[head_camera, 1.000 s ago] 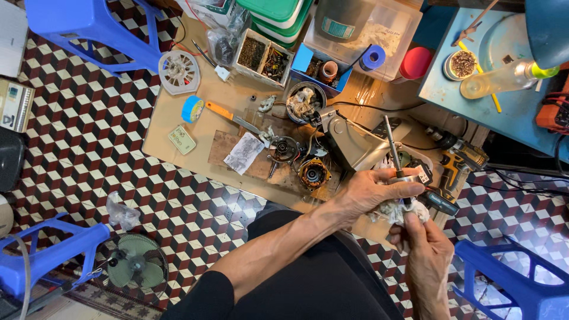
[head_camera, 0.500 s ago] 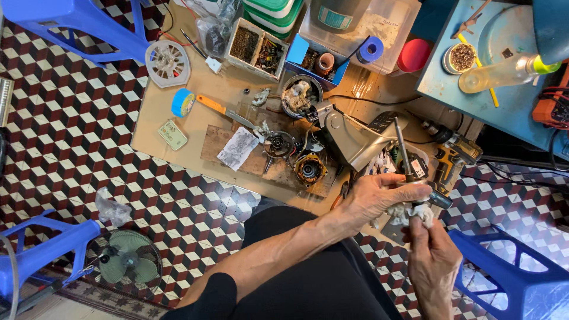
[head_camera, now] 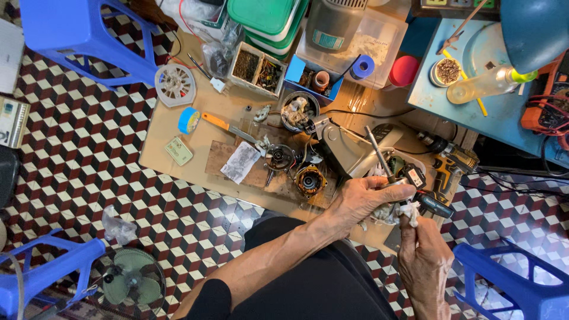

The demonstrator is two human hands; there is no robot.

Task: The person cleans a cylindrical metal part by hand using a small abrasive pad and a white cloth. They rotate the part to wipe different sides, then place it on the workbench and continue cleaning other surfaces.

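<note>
Hands (head_camera: 391, 219) shifted left; green tin (head_camera: 178, 150) on cardboard.

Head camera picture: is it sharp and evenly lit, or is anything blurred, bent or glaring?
Head view: even, soft light, no hard shadows; the left hand and right hand around the metal shaft and white rag look reasonably sharp; the wide lens stretches the blue stools at the edges; only mild shine on the clear plastic bottle.

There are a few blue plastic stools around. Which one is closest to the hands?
The blue stool at the lower right, just beside the right hand. The stool at the top left and the one at the lower left stand far across the tiled floor.
</note>
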